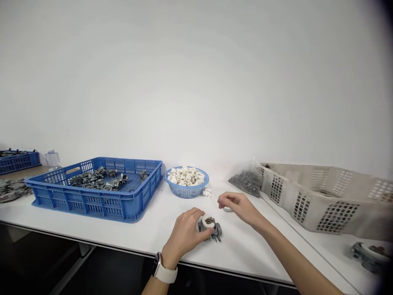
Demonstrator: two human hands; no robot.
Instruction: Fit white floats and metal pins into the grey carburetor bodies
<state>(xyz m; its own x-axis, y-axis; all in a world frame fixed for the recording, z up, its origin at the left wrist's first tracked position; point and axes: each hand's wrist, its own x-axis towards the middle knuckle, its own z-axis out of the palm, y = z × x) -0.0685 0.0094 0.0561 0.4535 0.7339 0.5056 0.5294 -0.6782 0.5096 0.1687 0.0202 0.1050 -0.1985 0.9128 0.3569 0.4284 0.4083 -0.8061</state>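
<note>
My left hand [188,231], with a white watch on its wrist, is wrapped round the left side of a grey metal part [217,230] near the table's front edge. A white ring [208,221] sits on top of that part, with small brownish pieces inside it. To the right and a little farther back, my right hand [238,205] is held above the table with fingers curled and pressed together. Whatever its fingertips hold, if anything, is too small to make out. A white round piece [227,209] shows just beneath those fingers.
A blue crate [132,207] of metal parts stands left. Behind my hands are a blue basket [186,191] of white pieces and a bag of dark small parts [248,180]. A pale crate [310,213] and another grey part [368,256] lie right.
</note>
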